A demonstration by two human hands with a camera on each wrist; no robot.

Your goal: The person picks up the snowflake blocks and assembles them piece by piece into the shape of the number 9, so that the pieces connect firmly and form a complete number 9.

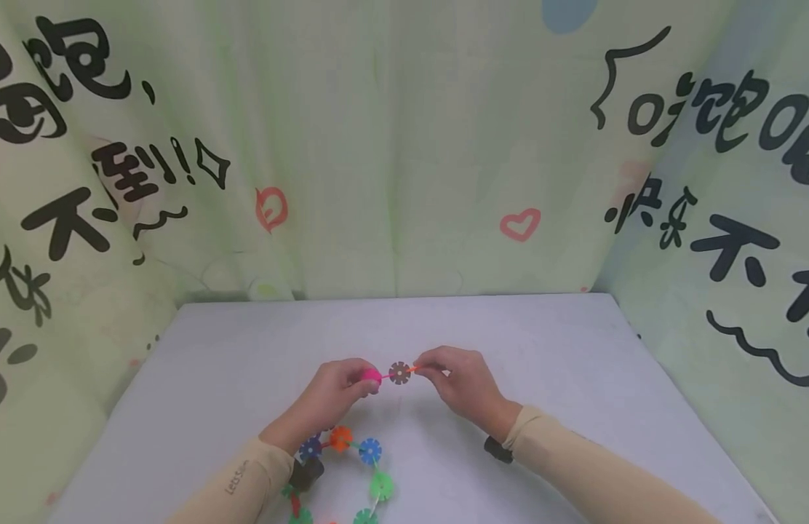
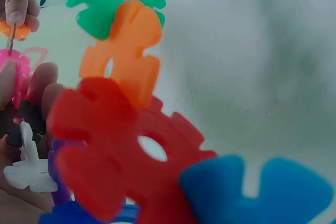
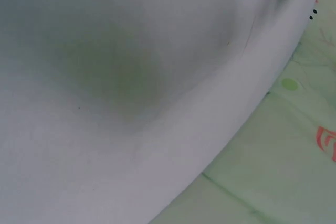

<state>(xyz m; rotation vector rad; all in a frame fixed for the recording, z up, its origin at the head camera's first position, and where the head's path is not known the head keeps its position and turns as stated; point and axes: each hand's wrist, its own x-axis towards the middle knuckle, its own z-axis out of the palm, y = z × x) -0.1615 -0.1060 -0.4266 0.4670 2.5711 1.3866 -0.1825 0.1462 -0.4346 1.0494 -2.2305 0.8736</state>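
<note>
In the head view my left hand (image 1: 339,384) pinches a pink interlocking snowflake disc (image 1: 372,375). A brownish disc (image 1: 399,372), seen flat-on, stands between my hands, joined to a thin pink edge on its left. On its other side my right hand (image 1: 462,378) pinches an orange disc (image 1: 415,369), mostly hidden by the fingers. Below my left wrist lies a curved chain of notched discs, among them an orange one (image 1: 341,439), a blue one (image 1: 369,451) and a green one (image 1: 381,486). Close up in the left wrist view are a black disc (image 2: 13,124) and a red disc (image 2: 105,145).
The white table (image 1: 509,327) spreads around both hands, and its rounded edge shows in the right wrist view. Behind it and on both sides hangs a pale green printed curtain (image 1: 391,145). The chain runs out of the head view at the bottom.
</note>
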